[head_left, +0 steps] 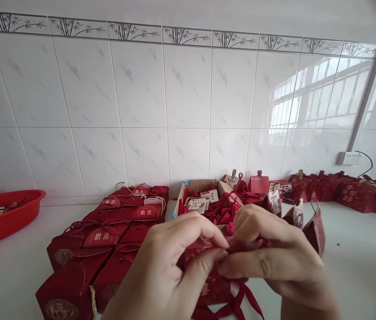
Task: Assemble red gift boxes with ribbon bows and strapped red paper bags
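Both my hands meet in the middle, over a small red gift box (216, 286) with pale printing. My left hand (188, 262) is closed, thumb and forefinger pinched together at the top of this box. Against it my right hand (271, 258) pinches too, its thumb tip touching the left fingertips. The exact bit between the fingertips is hidden. A red ribbon (252, 302) trails in loose curves over the table, below the box and my right hand. Just behind my hands stands an open carton (204, 183) holding red ribbons (229, 213) and white printed tags (198, 203).
Rows of red boxes (103, 235) with cords stand on the left. A red plastic basin (11, 222) is at far left. Small tagged bags (314, 229) and red gift boxes (357, 195) line the right, below a wall socket (350, 158). A tiled wall (188, 89) rises behind the white table (361, 275).
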A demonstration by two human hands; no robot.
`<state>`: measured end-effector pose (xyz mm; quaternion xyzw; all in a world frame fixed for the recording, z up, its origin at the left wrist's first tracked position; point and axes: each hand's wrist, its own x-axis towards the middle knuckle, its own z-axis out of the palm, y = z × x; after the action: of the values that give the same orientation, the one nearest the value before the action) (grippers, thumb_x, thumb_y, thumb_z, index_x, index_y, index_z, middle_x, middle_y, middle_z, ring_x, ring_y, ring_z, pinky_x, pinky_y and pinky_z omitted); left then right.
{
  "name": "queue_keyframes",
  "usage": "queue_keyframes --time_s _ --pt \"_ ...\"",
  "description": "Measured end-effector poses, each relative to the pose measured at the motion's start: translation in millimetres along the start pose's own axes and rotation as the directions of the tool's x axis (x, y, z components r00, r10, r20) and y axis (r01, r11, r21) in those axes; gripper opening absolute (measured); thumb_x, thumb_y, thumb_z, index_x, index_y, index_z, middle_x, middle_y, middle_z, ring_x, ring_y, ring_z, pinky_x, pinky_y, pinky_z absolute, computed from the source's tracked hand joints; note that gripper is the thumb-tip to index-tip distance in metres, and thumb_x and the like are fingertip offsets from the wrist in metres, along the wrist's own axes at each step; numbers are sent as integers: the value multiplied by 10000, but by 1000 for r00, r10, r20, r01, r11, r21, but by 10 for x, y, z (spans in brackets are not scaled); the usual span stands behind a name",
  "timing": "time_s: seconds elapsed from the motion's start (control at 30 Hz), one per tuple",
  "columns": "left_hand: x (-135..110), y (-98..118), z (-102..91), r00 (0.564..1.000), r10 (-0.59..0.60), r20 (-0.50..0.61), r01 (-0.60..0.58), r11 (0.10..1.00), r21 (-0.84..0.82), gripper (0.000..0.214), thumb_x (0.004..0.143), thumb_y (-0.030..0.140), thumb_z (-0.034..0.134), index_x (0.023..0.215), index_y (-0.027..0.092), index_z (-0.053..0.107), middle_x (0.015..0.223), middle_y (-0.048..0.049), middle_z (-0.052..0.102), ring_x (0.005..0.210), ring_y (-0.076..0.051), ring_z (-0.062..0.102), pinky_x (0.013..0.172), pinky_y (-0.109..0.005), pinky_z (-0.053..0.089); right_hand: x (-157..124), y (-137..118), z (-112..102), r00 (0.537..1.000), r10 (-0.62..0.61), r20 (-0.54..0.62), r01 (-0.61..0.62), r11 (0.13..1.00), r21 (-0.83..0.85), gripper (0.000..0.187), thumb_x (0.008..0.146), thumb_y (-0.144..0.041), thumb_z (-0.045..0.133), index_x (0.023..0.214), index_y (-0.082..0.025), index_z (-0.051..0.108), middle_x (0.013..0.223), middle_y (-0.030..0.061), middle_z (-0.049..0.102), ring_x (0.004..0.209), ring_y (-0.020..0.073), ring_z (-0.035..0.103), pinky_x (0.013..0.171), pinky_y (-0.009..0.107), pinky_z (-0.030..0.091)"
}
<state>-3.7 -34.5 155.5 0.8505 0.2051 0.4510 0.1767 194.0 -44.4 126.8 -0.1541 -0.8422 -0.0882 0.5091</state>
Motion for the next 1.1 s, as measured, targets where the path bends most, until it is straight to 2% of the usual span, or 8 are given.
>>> queue_keyframes --time_s 0.23,0.37,0.43,0.6,0.73,0.8,0.93,1.1 --pt "54 -108 5 999 19 -36 -15 994 108 138 865 135 556 818 256 602 740 96 674 649 -60 620 591 -144 470 62 40 18 999 46 -5 -46 994 -98 416 874 2 498 1051 -293 732 771 29 532 692 125 526 603 290 421" --pt "57 -120 4 998 28 -64 -23 997 71 121 870 149 583 829 259 611 762 96 685 692 -60 639 645 -128 494 62 69 35 996 53 -76 -54 998 -12 523 865 4 527 1277 -311 598 764 16 563 673 127 530 589 279 451" --pt "60 -107 7 995 39 -87 -35 999 41 117 869 154 602 832 262 626 778 95 699 715 -62 653 673 -122 507 58 79 35 990 69 -127 -70 998 3 559 853 -12 567 1346 -272 529 783 18 613 680 140 554 602 296 477" --pt "67 -80 33 988 0 -152 -11 997 -70 137 832 151 659 811 283 689 752 101 724 673 -51 668 647 -83 525 73 73 4 984 14 -179 -17 1000 -15 344 806 14 623 1097 -161 680 792 46 640 690 149 594 598 310 510" --pt "66 -108 47 983 -136 -122 110 974 -199 106 824 222 685 875 303 731 819 60 747 736 -88 708 683 -101 567 103 55 -9 976 -75 -206 56 994 -94 325 771 85 612 998 -126 710 821 66 663 716 148 613 608 309 523" --pt "69 -125 51 981 -161 -109 135 968 -210 106 825 251 689 896 311 741 841 48 751 764 -100 716 697 -107 575 112 47 -10 973 -96 -209 69 989 -135 318 756 113 605 954 -111 713 821 70 661 719 145 610 597 305 518" --pt "88 -130 62 984 -146 -98 127 976 -174 126 834 258 686 905 336 754 813 55 751 757 -83 712 688 -76 563 117 30 -18 971 -129 -199 88 975 -206 275 749 106 629 900 -106 717 828 76 665 703 144 594 582 316 497" --pt "107 -106 93 989 -107 -102 91 985 -144 126 839 242 672 895 328 744 776 63 739 720 -71 702 657 -64 557 105 -1 -30 973 -113 -203 71 977 -203 262 771 83 625 905 -128 703 836 66 661 713 138 594 587 300 511"
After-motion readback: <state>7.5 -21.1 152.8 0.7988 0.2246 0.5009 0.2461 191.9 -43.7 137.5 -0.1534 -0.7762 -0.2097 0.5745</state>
